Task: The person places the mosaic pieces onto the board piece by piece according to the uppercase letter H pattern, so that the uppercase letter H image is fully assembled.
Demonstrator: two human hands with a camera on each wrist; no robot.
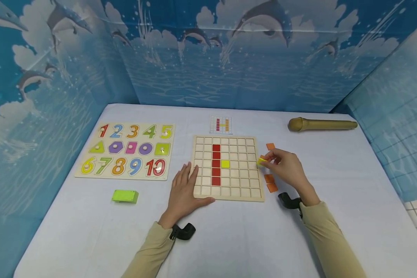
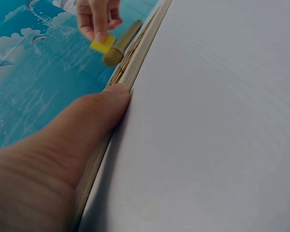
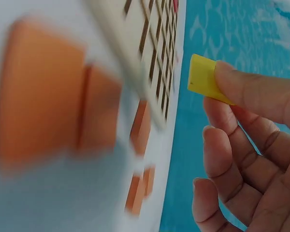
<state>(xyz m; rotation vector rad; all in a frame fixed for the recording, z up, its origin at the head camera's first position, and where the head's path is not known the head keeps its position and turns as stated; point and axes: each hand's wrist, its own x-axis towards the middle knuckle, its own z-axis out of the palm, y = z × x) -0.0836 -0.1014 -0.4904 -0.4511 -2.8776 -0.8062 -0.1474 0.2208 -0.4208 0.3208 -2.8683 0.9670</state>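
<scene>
Our right hand (image 1: 284, 166) pinches 1 yellow tile (image 3: 201, 76) by its end beside the grid board (image 1: 244, 172), likely easing placement. Our left hand (image 1: 184, 190), fingers outstretched, rests along the board's near left corner, probably steadying it.

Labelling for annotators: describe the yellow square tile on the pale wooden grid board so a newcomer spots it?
In the head view, find the pale wooden grid board, then its vertical column of five red square tiles. The yellow square tile sits directly right of the middle red one, the only yellow piece lying in the grid.
</scene>
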